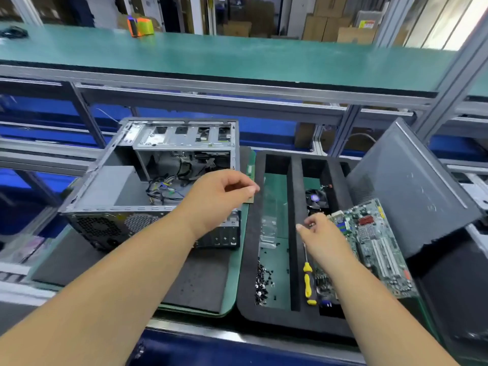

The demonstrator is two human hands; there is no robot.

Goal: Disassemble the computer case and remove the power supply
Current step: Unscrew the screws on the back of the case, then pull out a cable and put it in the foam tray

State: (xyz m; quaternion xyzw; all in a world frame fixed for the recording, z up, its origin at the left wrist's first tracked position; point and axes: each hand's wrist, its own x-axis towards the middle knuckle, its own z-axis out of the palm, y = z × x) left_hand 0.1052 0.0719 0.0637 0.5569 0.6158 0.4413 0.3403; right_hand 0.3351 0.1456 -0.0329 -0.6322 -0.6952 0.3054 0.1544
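Observation:
The open computer case (158,143) lies on a green mat, with loose cables (163,188) inside. The grey power supply (111,186) sits in its near left corner, behind the rear grille (100,227). My left hand (219,199) hovers over the case's right edge and pinches a thin green board (251,180), apparently a memory stick. My right hand (324,239) is over the black foam tray (295,186), fingers curled beside the motherboard (375,244). What those fingers hold is hidden.
In the tray lie a yellow-handled screwdriver (307,283), a pile of small screws (262,283), clear plastic pieces (268,233) and a fan (315,198). The removed side panel (412,186) leans at the right. A green shelf (237,56) spans above.

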